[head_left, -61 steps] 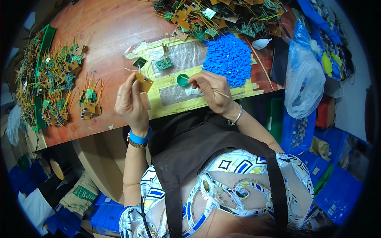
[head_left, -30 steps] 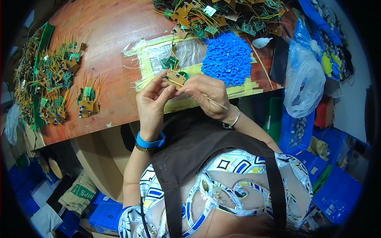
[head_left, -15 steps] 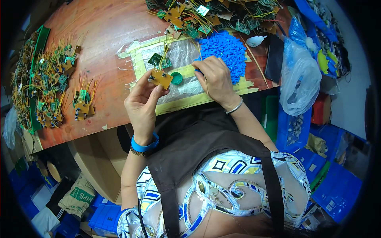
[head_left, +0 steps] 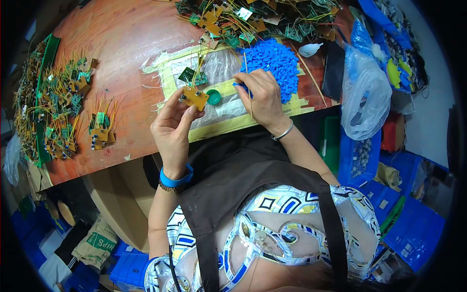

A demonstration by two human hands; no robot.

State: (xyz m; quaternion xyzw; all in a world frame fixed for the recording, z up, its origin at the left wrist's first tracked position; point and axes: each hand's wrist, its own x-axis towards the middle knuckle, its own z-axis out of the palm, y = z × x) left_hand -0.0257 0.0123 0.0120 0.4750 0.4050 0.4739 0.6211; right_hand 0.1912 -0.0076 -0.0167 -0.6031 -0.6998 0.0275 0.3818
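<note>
Ochre circuit board (head_left: 196, 99) in the left hand (head_left: 172, 121); stick (head_left: 246, 65) and blue piece (head_left: 237, 84) in the right hand (head_left: 262, 95).
The left thumb and fingers close on the board's near edge, at one o'clock from the palm, apparently to leave its face clear. At three o'clock from the board, the right thumb and forefinger pinch the blue piece; the stick crosses that hand, probably tucked there to stay handy, its exact grip hidden. Between the hands, a green cup (head_left: 213, 97) sits seemingly for short reach. At eleven o'clock from the board lies a green board (head_left: 187, 74); the blue heap (head_left: 272, 61) is at one o'clock beyond the right hand.
</note>
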